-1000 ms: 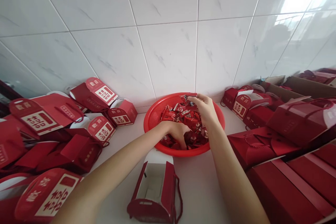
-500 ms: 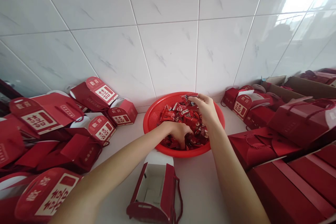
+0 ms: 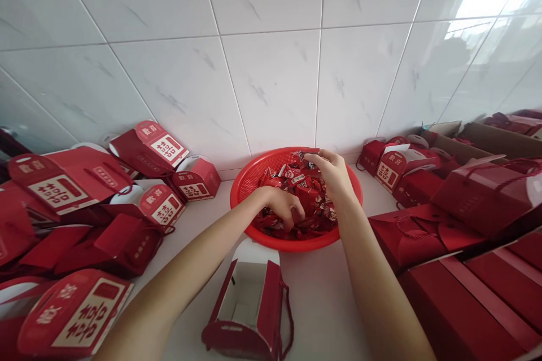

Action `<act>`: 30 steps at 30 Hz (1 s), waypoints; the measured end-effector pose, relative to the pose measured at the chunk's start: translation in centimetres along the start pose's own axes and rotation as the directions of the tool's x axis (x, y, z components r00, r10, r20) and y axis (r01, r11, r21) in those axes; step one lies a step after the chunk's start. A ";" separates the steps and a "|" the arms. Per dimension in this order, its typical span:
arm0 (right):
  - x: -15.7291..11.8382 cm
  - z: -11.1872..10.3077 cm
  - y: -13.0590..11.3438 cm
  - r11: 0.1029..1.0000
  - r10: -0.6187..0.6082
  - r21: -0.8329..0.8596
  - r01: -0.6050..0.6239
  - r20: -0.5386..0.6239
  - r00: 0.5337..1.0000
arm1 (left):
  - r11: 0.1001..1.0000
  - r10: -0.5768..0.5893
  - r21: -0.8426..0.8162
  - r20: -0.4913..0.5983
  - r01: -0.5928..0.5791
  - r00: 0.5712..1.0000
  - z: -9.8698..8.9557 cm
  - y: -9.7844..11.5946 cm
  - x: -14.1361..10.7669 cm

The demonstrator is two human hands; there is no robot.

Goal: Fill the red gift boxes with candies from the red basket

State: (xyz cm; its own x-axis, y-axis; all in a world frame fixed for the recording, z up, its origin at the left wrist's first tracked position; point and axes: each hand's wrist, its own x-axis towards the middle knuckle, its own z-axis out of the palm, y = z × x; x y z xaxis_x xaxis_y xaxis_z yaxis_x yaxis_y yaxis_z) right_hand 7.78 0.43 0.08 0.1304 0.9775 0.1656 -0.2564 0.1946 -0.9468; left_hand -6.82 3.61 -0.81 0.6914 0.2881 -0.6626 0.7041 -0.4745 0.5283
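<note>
A round red plastic basket (image 3: 245, 183) stands against the tiled wall and holds many red-wrapped sweets (image 3: 307, 197). My left hand (image 3: 284, 206) is inside it near the front left, fingers curled down among the sweets; a bit of red shows at the fingertips. My right hand (image 3: 328, 166) is over the basket's back right part, its fingers closed on wrapped sweets (image 3: 308, 153). In front of the basket, between my forearms, an open red box (image 3: 248, 299) with a white inside shows no contents. Its cord handle hangs on the right.
Red gift boxes (image 3: 63, 189) with white labels are piled on the left. More red boxes (image 3: 423, 231) and open cardboard cartons (image 3: 495, 141) crowd the right side. White tiles (image 3: 271, 84) rise behind the basket.
My left hand has lifted slightly and shifted left among the sweets, with its fingers curled. My right hand has hardly moved. The view has shifted a little.
</note>
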 end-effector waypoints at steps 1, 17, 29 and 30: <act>0.0 0.0 0.0 1.000 0.000 -0.001 0.000 0.001 1.000 | 1.000 0.009 -0.025 0.018 -0.008 1.000 0.0 0.0 -0.1; -0.1 0.0 -0.1 1.000 0.004 0.010 -0.005 0.008 1.000 | 0.973 0.018 -0.229 0.131 0.013 0.991 0.0 -0.5 -0.3; 0.0 0.1 0.0 1.000 0.001 0.019 -0.001 0.007 1.000 | 0.878 0.251 -0.415 -0.022 -0.238 0.968 -0.2 -1.5 -0.2; 0.0 0.1 0.0 1.000 -0.002 0.022 0.001 0.009 1.000 | 0.877 0.253 -0.414 -0.032 -0.243 0.967 -0.2 -1.7 -0.1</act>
State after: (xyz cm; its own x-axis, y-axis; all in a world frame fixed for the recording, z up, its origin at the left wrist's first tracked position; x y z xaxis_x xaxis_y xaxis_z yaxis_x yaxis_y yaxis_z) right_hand 7.69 0.42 0.13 0.1221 0.9779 0.1695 -0.2771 0.1976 -0.9403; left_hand -8.05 4.53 -1.56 0.8517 0.1851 -0.4903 0.5169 -0.1424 0.8441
